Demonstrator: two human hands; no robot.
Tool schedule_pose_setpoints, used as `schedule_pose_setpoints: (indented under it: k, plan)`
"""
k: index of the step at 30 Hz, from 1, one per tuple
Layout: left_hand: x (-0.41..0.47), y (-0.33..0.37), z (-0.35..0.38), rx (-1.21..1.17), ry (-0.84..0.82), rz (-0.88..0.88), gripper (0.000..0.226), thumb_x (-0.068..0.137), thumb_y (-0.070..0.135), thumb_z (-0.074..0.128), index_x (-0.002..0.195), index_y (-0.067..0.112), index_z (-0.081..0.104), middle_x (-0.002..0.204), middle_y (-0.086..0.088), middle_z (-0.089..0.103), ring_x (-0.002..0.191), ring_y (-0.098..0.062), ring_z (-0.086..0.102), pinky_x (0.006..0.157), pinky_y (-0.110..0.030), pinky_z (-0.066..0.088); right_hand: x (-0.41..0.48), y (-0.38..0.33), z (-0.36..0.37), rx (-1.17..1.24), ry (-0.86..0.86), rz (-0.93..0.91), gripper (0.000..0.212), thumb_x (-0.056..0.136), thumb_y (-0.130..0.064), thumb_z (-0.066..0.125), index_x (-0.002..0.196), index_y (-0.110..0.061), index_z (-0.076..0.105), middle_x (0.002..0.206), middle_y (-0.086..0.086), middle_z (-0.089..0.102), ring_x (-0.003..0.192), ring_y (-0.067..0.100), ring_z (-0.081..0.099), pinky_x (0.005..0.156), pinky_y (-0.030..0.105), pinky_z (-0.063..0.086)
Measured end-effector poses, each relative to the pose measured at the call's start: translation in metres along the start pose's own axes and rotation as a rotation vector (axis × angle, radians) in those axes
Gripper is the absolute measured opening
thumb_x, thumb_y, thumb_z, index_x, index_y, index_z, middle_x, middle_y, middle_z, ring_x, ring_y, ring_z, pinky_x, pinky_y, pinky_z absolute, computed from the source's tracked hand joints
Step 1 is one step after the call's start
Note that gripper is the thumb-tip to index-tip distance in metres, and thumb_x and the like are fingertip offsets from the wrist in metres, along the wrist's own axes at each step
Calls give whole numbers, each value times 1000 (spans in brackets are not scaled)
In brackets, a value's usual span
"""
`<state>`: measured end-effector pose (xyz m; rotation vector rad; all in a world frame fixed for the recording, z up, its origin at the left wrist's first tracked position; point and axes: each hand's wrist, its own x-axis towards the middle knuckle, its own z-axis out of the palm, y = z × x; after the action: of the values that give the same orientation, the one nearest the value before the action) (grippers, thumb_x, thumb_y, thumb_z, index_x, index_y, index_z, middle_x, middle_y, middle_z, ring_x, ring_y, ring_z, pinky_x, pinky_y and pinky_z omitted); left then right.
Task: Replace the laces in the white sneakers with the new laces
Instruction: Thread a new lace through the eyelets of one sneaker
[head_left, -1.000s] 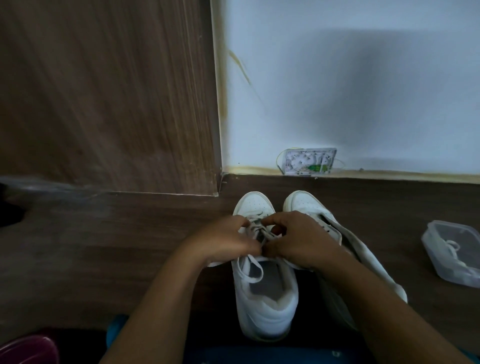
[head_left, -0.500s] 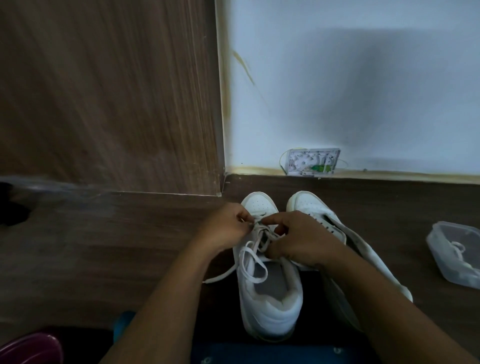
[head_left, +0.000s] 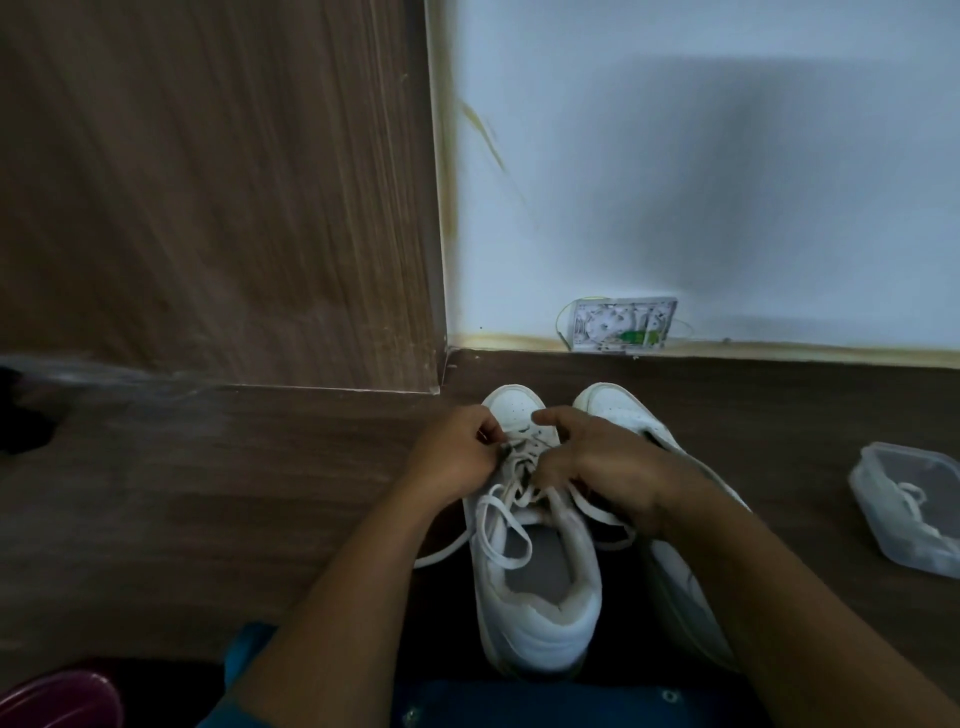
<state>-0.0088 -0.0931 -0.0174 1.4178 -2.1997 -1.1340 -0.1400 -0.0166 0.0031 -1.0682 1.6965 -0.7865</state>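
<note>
Two white sneakers stand side by side on the dark wood floor, toes toward the wall. The left sneaker still carries a white lace that loops loosely over its opening and trails off to the left. My left hand pinches the lace near the lowest eyelets. My right hand lies over the tongue with its fingers curled into the crossed lace, index finger stretched toward the toe. The right sneaker leans outward, largely hidden by my right forearm.
A clear plastic container holding a white lace sits on the floor at the right. A wooden panel rises at the left, the pale wall behind. A small white wall box sits at the skirting. A maroon object lies bottom left.
My left hand moved forward along the lace toward the toe end. The lace loops have come looser over the shoe opening, and a strand now trails out to the left.
</note>
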Motion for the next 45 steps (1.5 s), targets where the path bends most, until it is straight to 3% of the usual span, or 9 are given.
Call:
schedule_pose_setpoints:
  k: [2, 7, 12, 22, 28, 32, 37, 41, 45]
  plan:
    - [0, 0, 0, 20, -1, 1, 7, 91, 15, 56, 92, 20, 61, 93, 3, 62, 88, -12, 58, 74, -27, 45, 3, 0, -1, -9, 22, 24, 69, 65, -17, 69, 130, -23, 49, 118, 3, 57, 107, 20, 57, 97, 36, 47]
    - [1, 0, 1, 9, 0, 1, 9, 91, 13, 55, 90, 20, 60, 89, 5, 60, 82, -9, 56, 63, -22, 40, 4, -2, 4, -20, 57, 54, 93, 40, -26, 65, 132, -17, 52, 122, 6, 60, 106, 21, 60, 98, 41, 48]
    - [2, 1, 1, 10, 10, 9, 13, 91, 8, 55, 94, 18, 61, 90, 4, 61, 84, -9, 56, 63, -20, 41, 5, 2, 1, -18, 52, 30, 66, 68, -11, 65, 133, -12, 52, 124, 2, 56, 108, 18, 56, 99, 36, 46]
    - [2, -1, 2, 18, 22, 21, 11, 90, 9, 55, 89, 19, 60, 88, 1, 62, 79, -11, 57, 62, -23, 42, -1, -10, 5, -281, 112, -35, 32, 94, -11, 44, 119, -2, 61, 133, 12, 55, 129, 24, 44, 101, 32, 33]
    - [2, -1, 3, -11, 26, 14, 8, 90, 11, 55, 90, 18, 60, 81, 3, 58, 69, -8, 52, 56, -23, 36, 13, 4, 3, -464, 253, -150, 38, 87, -5, 48, 120, -13, 64, 125, 4, 63, 107, 14, 57, 84, 17, 36]
    - [3, -3, 2, -32, 34, 3, 7, 91, 14, 56, 90, 22, 57, 80, 6, 55, 69, -7, 51, 55, -24, 34, 19, 8, 2, -459, 317, -159, 34, 85, -2, 50, 107, -18, 69, 114, 1, 65, 105, 17, 59, 80, 16, 36]
    - [4, -6, 2, -34, 28, 10, 14, 92, 14, 55, 103, 21, 56, 82, 6, 53, 68, -7, 50, 54, -24, 34, 22, 9, 5, -461, 371, -179, 30, 85, -4, 52, 100, -22, 70, 107, -2, 68, 83, 8, 56, 69, 13, 33]
    - [7, -8, 3, -29, 15, 29, 17, 92, 10, 52, 104, 22, 58, 77, 7, 50, 63, -6, 46, 52, -24, 32, 25, 12, 6, -476, 396, -197, 26, 87, -7, 54, 100, -23, 70, 106, -4, 68, 96, 11, 61, 68, 10, 31]
    - [10, -11, 3, -6, 35, 59, 19, 92, 8, 50, 95, 25, 56, 75, 7, 49, 62, -7, 46, 52, -24, 32, 28, 14, 8, -489, 421, -204, 21, 88, -11, 58, 98, -26, 68, 102, -3, 68, 93, 12, 61, 71, 16, 36]
